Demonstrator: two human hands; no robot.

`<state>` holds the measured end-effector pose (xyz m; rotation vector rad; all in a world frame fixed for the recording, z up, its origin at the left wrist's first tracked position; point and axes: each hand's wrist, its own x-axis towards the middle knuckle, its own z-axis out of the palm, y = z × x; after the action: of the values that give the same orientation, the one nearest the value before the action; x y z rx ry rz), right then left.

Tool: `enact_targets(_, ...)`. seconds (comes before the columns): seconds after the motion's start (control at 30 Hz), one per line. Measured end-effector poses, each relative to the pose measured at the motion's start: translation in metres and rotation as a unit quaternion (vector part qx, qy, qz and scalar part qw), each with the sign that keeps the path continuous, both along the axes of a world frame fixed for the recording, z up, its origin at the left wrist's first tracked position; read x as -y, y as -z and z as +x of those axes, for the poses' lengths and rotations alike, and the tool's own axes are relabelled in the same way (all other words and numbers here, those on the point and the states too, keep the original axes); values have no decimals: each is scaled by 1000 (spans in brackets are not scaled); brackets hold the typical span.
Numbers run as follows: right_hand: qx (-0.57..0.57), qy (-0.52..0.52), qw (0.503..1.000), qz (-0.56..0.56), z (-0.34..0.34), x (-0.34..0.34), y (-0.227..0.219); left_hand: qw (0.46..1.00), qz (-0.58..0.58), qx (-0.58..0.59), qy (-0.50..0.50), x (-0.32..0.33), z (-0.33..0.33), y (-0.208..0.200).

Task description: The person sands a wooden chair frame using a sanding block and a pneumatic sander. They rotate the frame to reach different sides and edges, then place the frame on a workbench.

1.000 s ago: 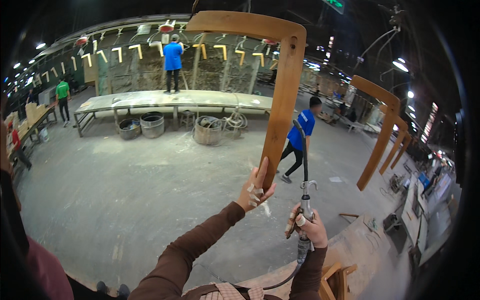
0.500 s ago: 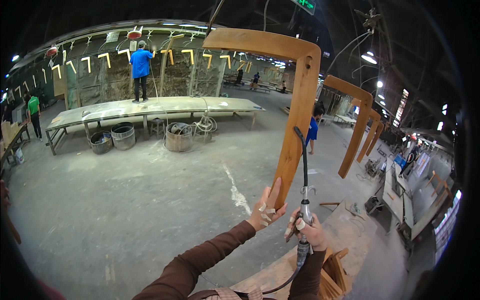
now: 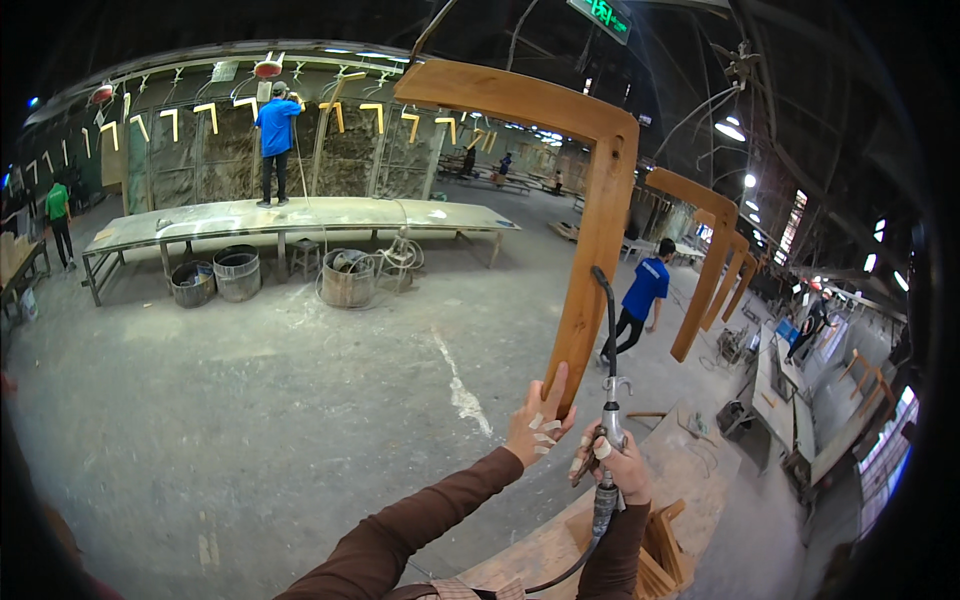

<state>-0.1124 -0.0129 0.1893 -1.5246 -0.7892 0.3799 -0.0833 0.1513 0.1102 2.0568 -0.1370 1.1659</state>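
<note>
A large L-shaped wooden piece (image 3: 592, 240) hangs in front of me, its long leg pointing down. My left hand (image 3: 540, 422) is closed around the lower end of that leg, the index finger laid along its face. Tape strips cover several of its fingers. In my right hand (image 3: 618, 462) I grip an air gun (image 3: 613, 420) with a silver body and a hook on top. Its long black nozzle (image 3: 610, 320) rises beside the leg, and the bent tip lies at or just before the wood; contact is unclear. A black hose (image 3: 570, 574) runs from its lower end.
More L-shaped pieces (image 3: 708, 270) hang in a row to the right. Below my right hand, a board (image 3: 700, 450) bears stacked wooden parts (image 3: 660, 555). A person in blue (image 3: 645, 290) is behind my piece; another (image 3: 278, 140) stands on a long bench (image 3: 330, 216) with buckets (image 3: 238, 274) before it.
The person in blue behind my wooden piece has come out to its right. My view has shifted slightly, and the upper arm of the piece slopes more. Both hands keep their grips.
</note>
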Motion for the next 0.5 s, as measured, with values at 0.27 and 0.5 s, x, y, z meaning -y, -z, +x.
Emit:
enact_targets(0.27, -6, -29, 999, 17, -1, -1, 0, 999, 5, -15, -31, 4, -5, -4)
enact_targets(0.5, -24, -28, 999, 1, -13, -7, -6, 999, 18, -3, -42, 5, -13, -7)
